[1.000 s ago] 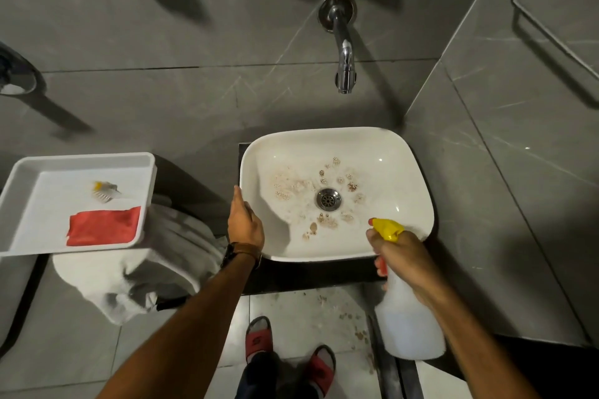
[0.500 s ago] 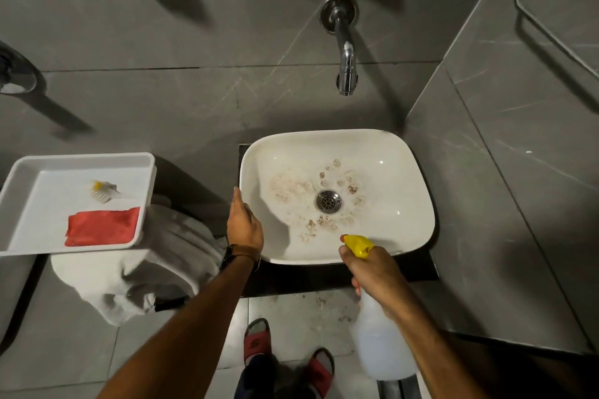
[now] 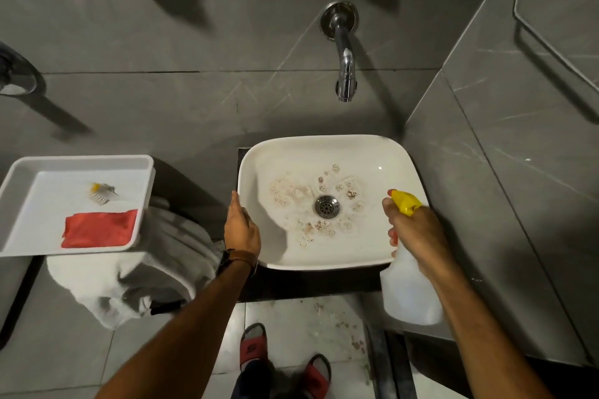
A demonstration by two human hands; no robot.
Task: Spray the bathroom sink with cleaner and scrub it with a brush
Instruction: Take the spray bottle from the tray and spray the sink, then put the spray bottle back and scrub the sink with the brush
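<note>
The white vessel sink (image 3: 382, 152) sits at centre, brown grime spots ringing its drain (image 3: 327, 206). The left hand (image 3: 241, 228) rests on the sink's 9 o'clock rim, fingers together against the edge. The right hand (image 3: 418, 232) is clamped on the spray bottle (image 3: 406, 295) at the 3 o'clock rim, yellow nozzle aimed into the basin. At 9 o'clock from the sink, well apart, a white tray (image 3: 19, 204) holds the small brush (image 3: 101, 193) and a red cloth (image 3: 99, 228). A chrome wall spout (image 3: 345, 55) hangs at 12 o'clock.

White rounded-square ceramic sink (image 3: 330, 146): brown-stained, wet around its drain. Translucent yellow-nozzled spray bottle (image 3: 406, 295) tilted over its right rim. Small yellow-handled brush (image 3: 101, 194) lies in a white tray.
</note>
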